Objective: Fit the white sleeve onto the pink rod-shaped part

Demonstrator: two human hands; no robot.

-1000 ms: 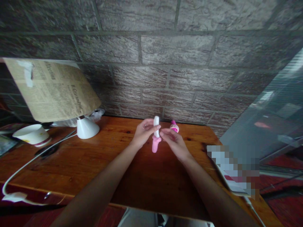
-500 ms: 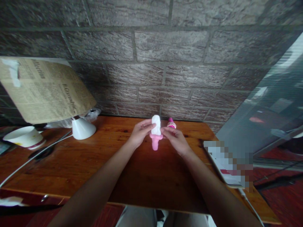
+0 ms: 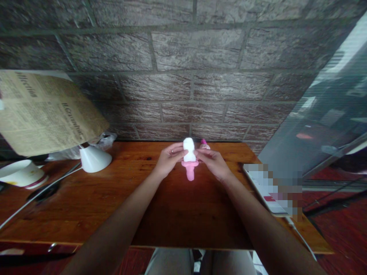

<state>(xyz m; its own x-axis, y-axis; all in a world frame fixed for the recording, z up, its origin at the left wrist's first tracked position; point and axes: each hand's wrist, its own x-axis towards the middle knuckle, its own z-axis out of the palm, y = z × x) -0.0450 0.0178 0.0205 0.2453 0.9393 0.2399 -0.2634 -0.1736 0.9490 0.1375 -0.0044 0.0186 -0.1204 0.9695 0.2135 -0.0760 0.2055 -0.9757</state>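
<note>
Between my hands stands a soft, clay-like piece, white on top point(image 3: 189, 148) with a pink collar and a pink stem point(image 3: 190, 173) below. It is upright over the wooden table. My left hand point(image 3: 169, 160) pinches the white part from the left, thumb across its front; a ring shows on one finger. From the right, my right hand point(image 3: 213, 162) presses its thumb and fingertips on the same white part, just above the collar. Behind the right hand, a small pink and magenta item point(image 3: 204, 144) is partly hidden near the wall.
On the left of the wooden table point(image 3: 97, 206) stand a lamp with a newsprint shade point(image 3: 54, 114) and white base point(image 3: 94, 157), and a paper cup point(image 3: 23, 173). A tablet-like device point(image 3: 266, 191), partly blurred, lies at the right with a cable. A brick wall rises behind.
My right hand has moved in closer and now grips the white part with its thumb at the front. The view has shifted slightly to the right.
</note>
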